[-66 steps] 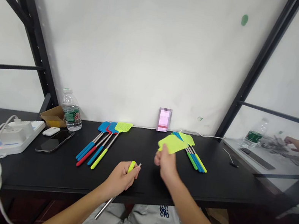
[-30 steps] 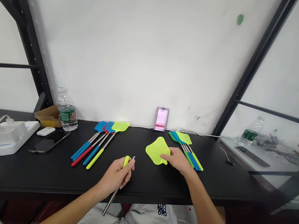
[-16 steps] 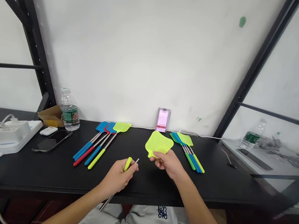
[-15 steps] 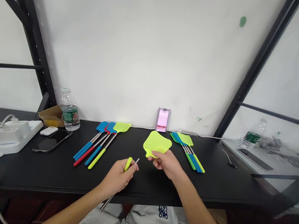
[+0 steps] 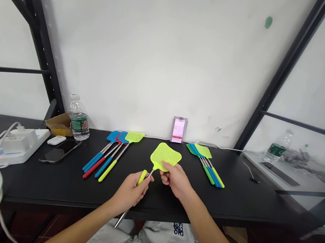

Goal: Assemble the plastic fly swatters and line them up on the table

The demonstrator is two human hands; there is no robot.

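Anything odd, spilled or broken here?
No spill or breakage visible. One oddity: the metal rod below the left hand ends bare, with a lime grip held beside it; the laid-out swatters have grips on their ends.

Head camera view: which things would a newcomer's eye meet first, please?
First, probably the bright yellow-green swatter head at the centre, pinched by the right hand, its neck meeting the metal rod in the left hand. Then come the colourful left swatters and right swatters on the black table.
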